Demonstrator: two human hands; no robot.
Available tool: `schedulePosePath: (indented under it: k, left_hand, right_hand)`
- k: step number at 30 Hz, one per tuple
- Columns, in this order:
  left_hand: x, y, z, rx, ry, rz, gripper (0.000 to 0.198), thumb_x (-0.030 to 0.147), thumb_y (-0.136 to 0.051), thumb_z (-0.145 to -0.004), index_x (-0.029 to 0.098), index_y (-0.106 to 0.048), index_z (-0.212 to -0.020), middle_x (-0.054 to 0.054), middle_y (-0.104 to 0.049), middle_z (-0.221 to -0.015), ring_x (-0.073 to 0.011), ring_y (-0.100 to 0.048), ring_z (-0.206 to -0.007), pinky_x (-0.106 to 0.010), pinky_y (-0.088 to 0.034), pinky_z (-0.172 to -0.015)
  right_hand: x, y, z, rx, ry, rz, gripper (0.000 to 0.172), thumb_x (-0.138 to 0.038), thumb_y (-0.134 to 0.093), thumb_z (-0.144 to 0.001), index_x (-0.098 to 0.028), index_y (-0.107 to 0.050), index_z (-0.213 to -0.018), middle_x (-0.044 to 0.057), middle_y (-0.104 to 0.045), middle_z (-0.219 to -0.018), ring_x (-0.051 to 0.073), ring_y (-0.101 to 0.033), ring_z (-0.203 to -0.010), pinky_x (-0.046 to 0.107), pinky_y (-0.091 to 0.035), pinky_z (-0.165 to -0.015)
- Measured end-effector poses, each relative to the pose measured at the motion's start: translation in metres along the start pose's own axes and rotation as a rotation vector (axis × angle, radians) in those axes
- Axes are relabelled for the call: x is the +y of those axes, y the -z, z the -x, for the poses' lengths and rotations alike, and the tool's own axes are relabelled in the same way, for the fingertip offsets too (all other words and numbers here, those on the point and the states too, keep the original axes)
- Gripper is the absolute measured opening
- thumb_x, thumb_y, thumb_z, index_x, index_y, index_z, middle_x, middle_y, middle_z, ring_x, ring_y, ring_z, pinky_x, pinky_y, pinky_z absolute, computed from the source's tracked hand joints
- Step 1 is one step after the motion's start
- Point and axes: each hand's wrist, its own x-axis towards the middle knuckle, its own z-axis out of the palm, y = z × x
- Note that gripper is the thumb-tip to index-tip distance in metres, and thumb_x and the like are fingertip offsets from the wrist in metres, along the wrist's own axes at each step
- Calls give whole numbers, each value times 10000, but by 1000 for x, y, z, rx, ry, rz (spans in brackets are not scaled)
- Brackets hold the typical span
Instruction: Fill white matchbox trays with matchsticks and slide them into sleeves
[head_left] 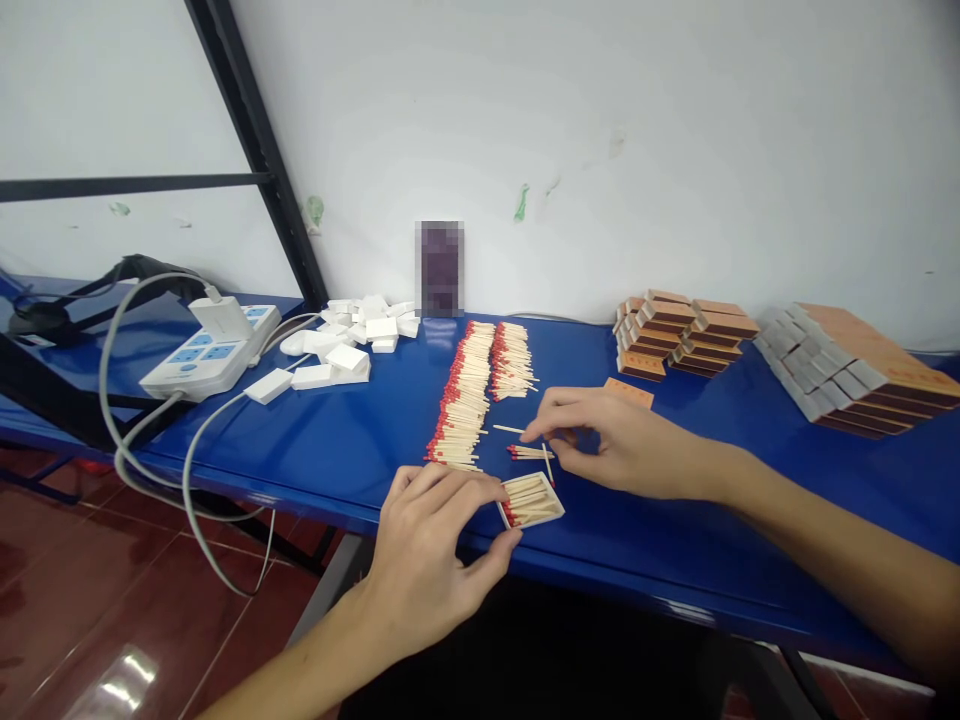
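Observation:
A small white matchbox tray [556,508], partly filled with red-tipped matches, sits near the table's front edge. My left hand [435,545] grips its left end between thumb and fingers. Just beyond the tray, my right hand [600,440] is closed, its fingertips bent down over a few loose matches [531,453]. One match [548,466] lies crosswise by the right thumb; whether the fingers hold it is unclear. Further back lie a long row of matches [465,395] and a shorter row [513,362], heads to the left. An orange matchbox sleeve [628,392] lies partly behind my right hand.
White trays [360,330] are heaped at the back left, near a power strip [214,350] with cables. A blurred dark rectangular object [440,268] leans on the wall. Matchboxes [686,330] and a larger stack of matchboxes [862,365] stand at the right on the blue table [337,450].

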Motion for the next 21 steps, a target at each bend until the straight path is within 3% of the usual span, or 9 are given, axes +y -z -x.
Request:
schedulePosePath:
  k: [4,9,14,18,21]
  left_hand:
    - [1,1,1,-7,2,-2,173,219,-710,-844,230,-632,-998,38,-743,-992,-180,-653,-879,-349,-394,-778]
    - [1,4,1,-51,-13,11,181,189,-681,-863,229,-626,-1031,38,-727,-1019,-166,-636,-916,-344,-386,-796]
    - [-2,8,1,-185,-67,-35,178,205,-556,-953,250,-646,-1100,-9,-677,-1092,-195,-587,-978,-360,-372,-803]
    - [-3,9,2,-214,-112,-98,238,197,-501,-981,273,-637,-1161,-35,-642,-1162,-215,-565,-1006,-369,-379,-818]
    - [-3,8,1,-218,-97,-101,201,188,-493,-986,248,-618,-1132,-44,-642,-1183,-217,-572,-1010,-369,-386,-825]
  right_hand:
    - [5,16,3,-211,-29,59,204,-241,-607,-859,-256,-739,-1014,26,-630,-881,134,-570,-722,266,-437,-634]
    - [6,12,1,-279,-10,31,212,-361,-569,-926,-228,-735,-924,34,-623,-863,150,-575,-778,277,-428,-680]
    - [3,9,-1,-134,-44,16,211,-352,-560,-916,-200,-704,-892,17,-590,-776,132,-515,-677,261,-388,-608]
    - [5,8,-2,-7,-141,36,208,-366,-604,-871,-196,-691,-788,-50,-403,-569,105,-384,-537,258,-325,-546]
    - [1,5,-2,-5,-203,-86,188,-359,-632,-843,-192,-689,-779,-80,-319,-506,89,-310,-482,248,-288,-495]
